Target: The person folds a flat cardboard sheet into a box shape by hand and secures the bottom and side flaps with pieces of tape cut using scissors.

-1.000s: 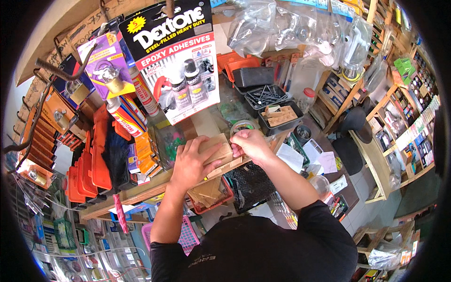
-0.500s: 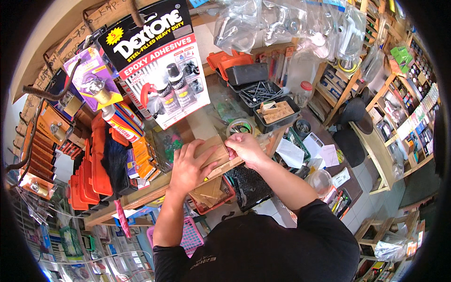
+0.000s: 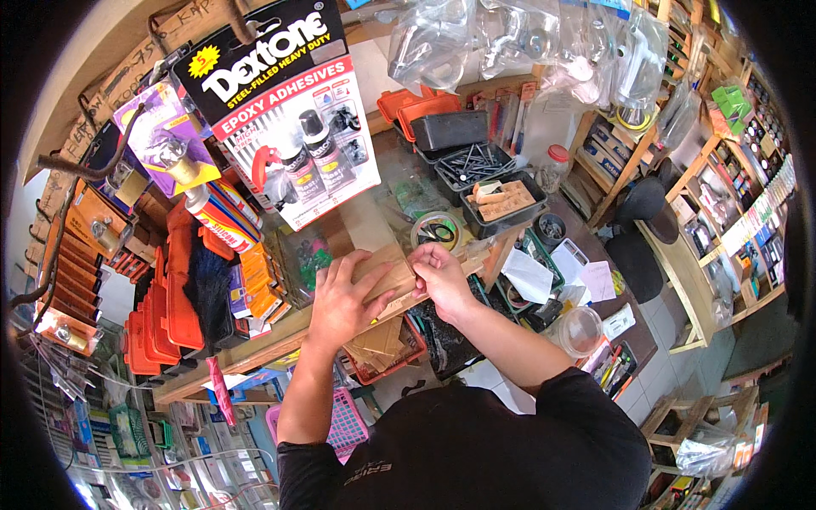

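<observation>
A flat brown piece (image 3: 393,261), cardboard or stiff paper, lies on the wooden-edged counter (image 3: 246,350) in front of me. My left hand (image 3: 342,296) rests on its left part, fingers spread and thumb apart, pressing it down. At its right end, my right hand (image 3: 443,279) is closed in a pinch. Something small and dark shows at those fingertips, but I cannot make out what it is. A roll of tape (image 3: 435,230) with dark-handled scissors in its ring lies just beyond the right hand.
Black trays of nails (image 3: 476,164) and brown packets (image 3: 503,200) stand beyond my right hand. A hanging adhesive package (image 3: 297,144) and orange cases (image 3: 153,336) crowd the left. Below the counter edge sits a red tray with brown cardboard (image 3: 374,348).
My right hand's fingers have shifted slightly at the end of the brown piece. My left hand stays spread on it. The view has moved a little.
</observation>
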A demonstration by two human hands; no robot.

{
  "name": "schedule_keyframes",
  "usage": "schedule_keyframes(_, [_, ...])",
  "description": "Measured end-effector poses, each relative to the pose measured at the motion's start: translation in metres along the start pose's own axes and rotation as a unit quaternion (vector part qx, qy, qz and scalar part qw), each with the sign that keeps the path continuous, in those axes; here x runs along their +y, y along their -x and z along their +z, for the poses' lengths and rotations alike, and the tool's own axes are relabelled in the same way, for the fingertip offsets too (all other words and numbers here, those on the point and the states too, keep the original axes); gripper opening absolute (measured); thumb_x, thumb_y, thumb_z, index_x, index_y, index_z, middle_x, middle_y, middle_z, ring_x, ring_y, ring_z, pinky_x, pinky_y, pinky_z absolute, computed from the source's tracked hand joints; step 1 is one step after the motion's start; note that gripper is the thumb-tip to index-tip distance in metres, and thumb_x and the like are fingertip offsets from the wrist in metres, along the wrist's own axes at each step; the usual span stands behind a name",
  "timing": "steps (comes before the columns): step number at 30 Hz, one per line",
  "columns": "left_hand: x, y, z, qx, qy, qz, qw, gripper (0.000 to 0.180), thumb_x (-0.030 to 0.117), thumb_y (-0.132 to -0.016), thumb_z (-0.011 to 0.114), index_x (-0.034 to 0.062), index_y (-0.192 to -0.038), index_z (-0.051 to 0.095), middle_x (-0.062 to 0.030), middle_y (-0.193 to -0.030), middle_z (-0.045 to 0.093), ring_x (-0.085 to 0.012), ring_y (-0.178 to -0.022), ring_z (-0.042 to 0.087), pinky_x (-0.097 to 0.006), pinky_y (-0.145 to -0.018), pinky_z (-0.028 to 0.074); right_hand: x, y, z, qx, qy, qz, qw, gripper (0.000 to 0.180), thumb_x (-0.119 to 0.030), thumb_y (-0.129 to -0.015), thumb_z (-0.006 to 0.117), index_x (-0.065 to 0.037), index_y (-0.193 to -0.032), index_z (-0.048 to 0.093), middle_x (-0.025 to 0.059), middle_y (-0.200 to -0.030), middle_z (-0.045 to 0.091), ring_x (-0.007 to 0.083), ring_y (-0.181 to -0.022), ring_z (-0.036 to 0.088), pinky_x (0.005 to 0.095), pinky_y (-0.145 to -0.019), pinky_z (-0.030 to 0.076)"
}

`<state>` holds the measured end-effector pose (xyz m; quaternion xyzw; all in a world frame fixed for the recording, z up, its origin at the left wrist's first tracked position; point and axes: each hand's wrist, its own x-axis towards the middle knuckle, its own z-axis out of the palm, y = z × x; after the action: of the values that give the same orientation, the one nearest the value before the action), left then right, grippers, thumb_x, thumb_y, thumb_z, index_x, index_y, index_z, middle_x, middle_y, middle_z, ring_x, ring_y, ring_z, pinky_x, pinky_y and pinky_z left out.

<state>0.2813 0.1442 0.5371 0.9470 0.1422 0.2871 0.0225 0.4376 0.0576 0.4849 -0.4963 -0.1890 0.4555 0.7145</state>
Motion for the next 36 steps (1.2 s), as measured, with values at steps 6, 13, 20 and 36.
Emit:
schedule_keyframes(6, [0.0, 0.001, 0.003, 0.009, -0.001, -0.005, 1.0, 0.039, 0.028, -0.068, 0.074, 0.0159, -0.103, 0.064, -0.0082, -0.114, 0.052, -0.0287, -0.099, 0.054, -0.041, -0.081, 0.043, 0.005, 0.002, -0.002, -0.013, 0.103, -0.135, 0.985, 0.012, -0.003, -0.086, 0.055, -0.003, -0.098, 0.058, 0.0019, -0.077, 0.056, 0.0068, -0.055, 0.052, 0.0232, -0.047, 0.046])
schedule_keyframes(13, [-0.005, 0.002, 0.005, 0.027, 0.02, -0.008, 0.999, 0.037, 0.028, -0.065, 0.076, 0.0131, -0.098, 0.065, -0.0075, -0.111, 0.055, -0.0282, -0.098, 0.055, -0.041, -0.08, 0.044, -0.009, 0.016, -0.002, -0.012, 0.357, -0.339, 0.87, 0.018, -0.007, -0.082, 0.06, 0.003, -0.096, 0.062, 0.0128, -0.084, 0.062, 0.0157, -0.058, 0.059, 0.0272, -0.053, 0.048])
schedule_keyframes(20, [-0.006, 0.005, 0.009, 0.051, 0.029, -0.006, 0.998, 0.033, 0.031, -0.066, 0.075, 0.0126, -0.092, 0.066, -0.0056, -0.109, 0.057, -0.0258, -0.097, 0.056, -0.042, -0.077, 0.044, -0.005, 0.023, 0.001, 0.014, 0.537, -0.475, 0.697, 0.024, -0.012, -0.08, 0.061, 0.002, -0.101, 0.062, 0.0135, -0.089, 0.06, 0.0267, -0.074, 0.06, 0.0339, -0.065, 0.051])
schedule_keyframes(36, [-0.008, 0.011, 0.018, 0.092, 0.021, 0.01, 0.996, 0.031, 0.035, -0.067, 0.074, 0.0133, -0.087, 0.065, -0.0038, -0.106, 0.059, -0.0238, -0.093, 0.058, -0.04, -0.074, 0.044, -0.019, 0.034, 0.003, 0.0, 0.665, -0.511, 0.545, 0.03, -0.019, -0.076, 0.062, -0.013, -0.105, 0.065, 0.0042, -0.138, 0.04, 0.0324, -0.114, 0.045, 0.044, -0.087, 0.043])
